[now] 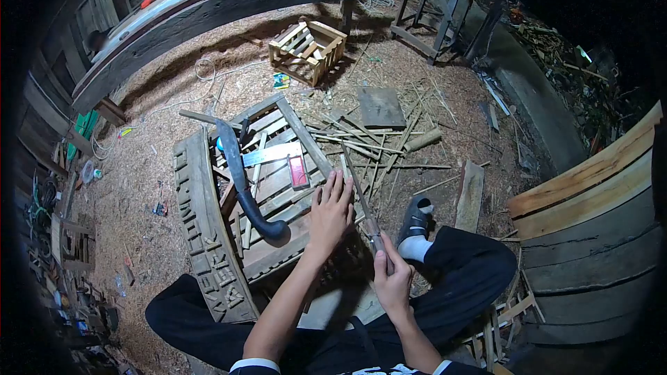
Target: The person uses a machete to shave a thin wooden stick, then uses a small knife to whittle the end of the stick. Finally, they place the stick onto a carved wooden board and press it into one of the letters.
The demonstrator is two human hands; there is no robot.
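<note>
My left hand [332, 212] lies with fingers stretched out over the near right edge of a slatted wooden frame [295, 119]. My right hand [392, 274] is closed around the handle end of a long narrow-bladed tool [363, 198], which points away from me past my left fingertips. On the slats rests a large knife [240, 170] with a curved black handle. Beside it lies a square [272, 154] with a steel rule and a red block. A carved, notched board [208, 250] forms the frame's left side, close to my leg.
Bamboo strips [375, 144] and a flat board [381, 107] lie on the shaving-covered ground beyond the frame. Farther off stand a small wooden crate [307, 52] and a long bench [229, 7]. Curved planks [590, 236] rise at my right.
</note>
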